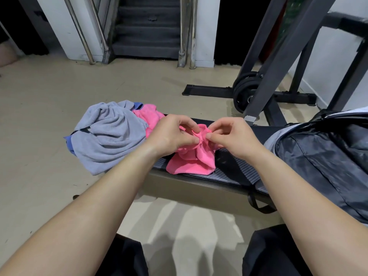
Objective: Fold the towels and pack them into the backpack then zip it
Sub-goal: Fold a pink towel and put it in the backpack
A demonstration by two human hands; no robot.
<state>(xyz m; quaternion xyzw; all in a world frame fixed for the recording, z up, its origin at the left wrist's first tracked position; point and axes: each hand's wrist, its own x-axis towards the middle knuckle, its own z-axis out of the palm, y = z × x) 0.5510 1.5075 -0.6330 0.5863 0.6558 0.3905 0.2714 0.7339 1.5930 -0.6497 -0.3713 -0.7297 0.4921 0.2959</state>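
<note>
Pinched at its stitched hem between thumbs and curled forefingers of left hand (173,134) and right hand (233,136), knuckles nearly meeting: a fuzzy pink towel (191,164), crumpled, lower part pooled on the ribbed black bench pad (235,170). At 9 o'clock from it, a soft grey terry towel (111,140), heaped in rumpled folds and draping off the bench end, a blue towel (68,143) edge peeking beneath, a second pink cloth (148,116) at its 2 o'clock. At 3 o'clock of the hands, resting on the bench, a black backpack (322,160) of slick, crinkled nylon with pale grey trim. At 1 o'clock, round black weight plates (244,90) beside a steel frame.
</note>
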